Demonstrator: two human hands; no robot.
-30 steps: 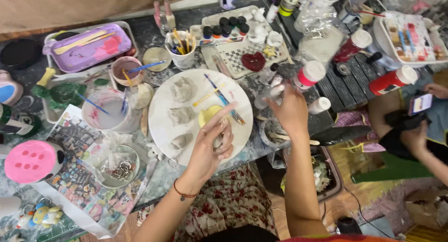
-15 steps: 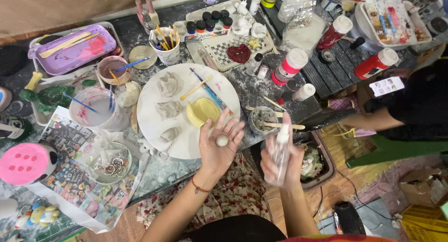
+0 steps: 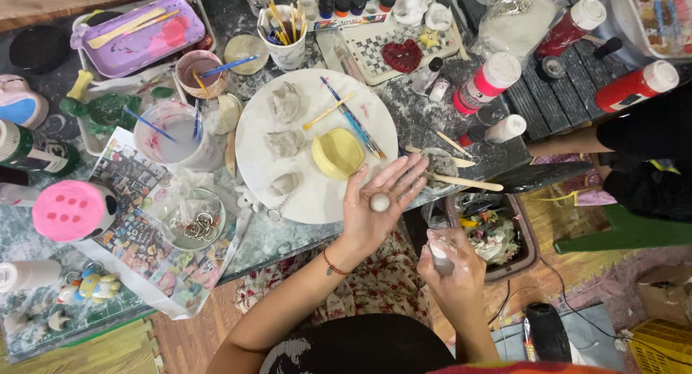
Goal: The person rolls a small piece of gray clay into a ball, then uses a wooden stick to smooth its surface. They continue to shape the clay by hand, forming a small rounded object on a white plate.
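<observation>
Left hand [image 3: 375, 204] is lying open, palm up, with a small white clay ball [image 3: 380, 201] sitting loose in the palm, over the edge of the white round plate [image 3: 252, 165]. Right hand [image 3: 450, 269] is gripping a small clear spray bottle [image 3: 440, 253] (mostly hidden by fingers, nozzle unclear). Ball is probably light, soft and easily dented, likely to roll; best cupped or pinched gently. Bottle contents are not readable.
</observation>
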